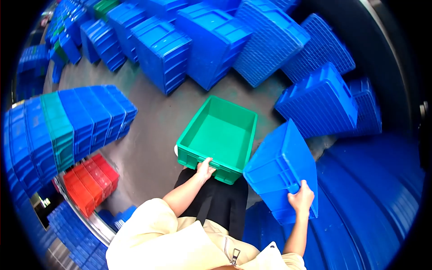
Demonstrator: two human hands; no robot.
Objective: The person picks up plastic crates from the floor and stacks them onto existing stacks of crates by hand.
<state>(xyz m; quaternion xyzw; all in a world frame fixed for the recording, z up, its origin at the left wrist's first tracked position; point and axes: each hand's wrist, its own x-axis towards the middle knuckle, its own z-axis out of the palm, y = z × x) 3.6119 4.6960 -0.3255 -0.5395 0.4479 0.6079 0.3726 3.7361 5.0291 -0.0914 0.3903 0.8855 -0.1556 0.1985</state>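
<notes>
A green plastic crate [219,130] is in front of my legs, its open top facing up and nothing inside. My left hand [205,171] is closed on the near rim of this crate, thumb over the edge. To the right, a blue crate [292,164] is tipped on its side, its upper left corner close to the green one. My right hand [302,198] grips the blue crate by its near edge, fingers wrapped round it.
Blue crates [162,49] stand in stacks along the far side. On the left is a blue stack [92,117] with one green crate [57,128] in it, and red crates [92,182] below. Large blue ribbed surfaces [369,189] fill the right. Grey floor [148,130] lies between.
</notes>
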